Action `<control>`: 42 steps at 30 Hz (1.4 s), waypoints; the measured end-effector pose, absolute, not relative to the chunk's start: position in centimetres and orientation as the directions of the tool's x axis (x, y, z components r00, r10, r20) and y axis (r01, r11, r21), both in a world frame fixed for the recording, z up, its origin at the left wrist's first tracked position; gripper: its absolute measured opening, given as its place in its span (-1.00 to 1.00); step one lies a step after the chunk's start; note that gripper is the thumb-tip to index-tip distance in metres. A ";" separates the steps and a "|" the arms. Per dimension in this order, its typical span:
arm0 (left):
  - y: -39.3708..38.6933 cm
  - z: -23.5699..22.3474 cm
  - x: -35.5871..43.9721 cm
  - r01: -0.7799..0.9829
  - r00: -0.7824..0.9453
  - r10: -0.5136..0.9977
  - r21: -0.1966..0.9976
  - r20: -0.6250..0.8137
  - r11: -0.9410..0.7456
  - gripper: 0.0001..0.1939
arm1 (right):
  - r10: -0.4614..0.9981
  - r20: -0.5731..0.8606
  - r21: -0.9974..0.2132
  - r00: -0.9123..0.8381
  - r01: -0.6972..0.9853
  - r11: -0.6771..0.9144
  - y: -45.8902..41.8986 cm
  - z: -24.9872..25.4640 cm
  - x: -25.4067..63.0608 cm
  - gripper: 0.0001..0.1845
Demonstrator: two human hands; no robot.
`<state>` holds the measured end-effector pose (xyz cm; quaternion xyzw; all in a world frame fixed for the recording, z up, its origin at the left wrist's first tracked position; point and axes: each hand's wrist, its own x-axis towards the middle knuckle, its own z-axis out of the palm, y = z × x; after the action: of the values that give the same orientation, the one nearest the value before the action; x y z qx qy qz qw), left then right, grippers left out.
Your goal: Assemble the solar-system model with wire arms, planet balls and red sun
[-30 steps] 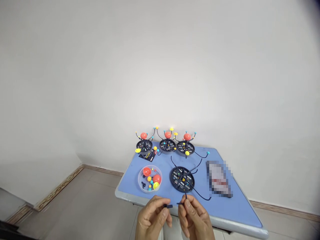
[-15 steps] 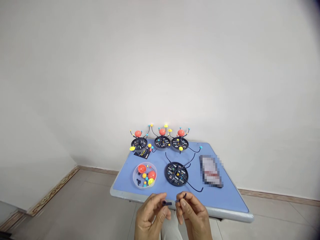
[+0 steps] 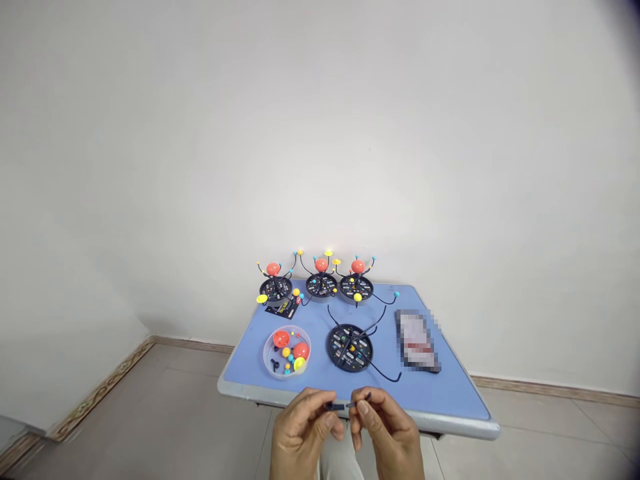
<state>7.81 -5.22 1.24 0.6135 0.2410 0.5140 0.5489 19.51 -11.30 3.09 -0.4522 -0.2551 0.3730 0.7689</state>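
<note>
My left hand (image 3: pixel 305 427) pinches a small dark plastic connector (image 3: pixel 336 406) between thumb and fingers, just over the table's front edge. My right hand (image 3: pixel 386 428) pinches a thin dark rod (image 3: pixel 361 401), whose end sits right beside the connector. The two hands are close together, and I cannot tell whether the pieces touch. Nearest them on the table is a round black base (image 3: pixel 350 347) with curved dark wires. To its left stands a clear plastic bowl (image 3: pixel 287 353) holding orange and yellow balls, smaller balls and dark parts.
Three assembled models with orange balls on black bases (image 3: pixel 323 285) stand along the back of the blue table (image 3: pixel 245 370). A black card (image 3: pixel 283 308) lies near them, and a pixelated package (image 3: pixel 417 341) lies at right. Behind are a white wall and tiled floor.
The table and its objects have shifted left and slightly up in view as my head moved. My hands have drawn closer, bringing the rod's end nearer the connector.
</note>
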 end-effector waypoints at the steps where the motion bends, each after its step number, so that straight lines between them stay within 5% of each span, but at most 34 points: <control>1: -5.1 1.0 7.8 -0.270 0.363 0.853 0.919 0.374 -0.288 -0.81 | 0.800 0.060 -0.891 0.597 -0.329 0.313 -11.3 3.2 19.4 -0.69; 16: -5.6 2.2 7.9 -0.224 0.287 0.870 0.911 0.402 -0.347 -0.87 | 0.780 0.068 -0.904 0.622 -0.292 0.311 -11.2 3.9 19.0 -0.74; 22: -4.7 2.5 7.2 -0.123 0.386 0.743 0.829 0.547 -0.546 -0.75 | 0.782 0.083 -0.911 0.618 -0.271 0.311 -11.0 3.6 19.0 -0.75; 28: -4.5 2.6 7.5 -0.206 0.331 0.643 0.718 0.690 -0.665 -0.75 | 0.804 0.082 -0.913 0.589 -0.280 0.298 -10.9 3.0 18.9 -0.73; 36: -3.9 1.9 7.6 -0.261 0.380 0.678 0.777 0.629 -0.573 -0.74 | 0.792 0.097 -0.907 0.603 -0.274 0.320 -11.1 2.5 18.5 -0.72; 42: -2.7 1.8 8.3 -0.301 0.526 0.771 0.926 0.360 -0.228 -0.62 | 0.761 0.129 -0.940 0.636 -0.167 0.299 -11.0 3.3 19.5 -0.70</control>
<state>8.29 -2.67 1.84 0.6407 0.1834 0.4512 0.5936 19.49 -11.03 3.30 -0.5050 -0.2941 0.3093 0.7502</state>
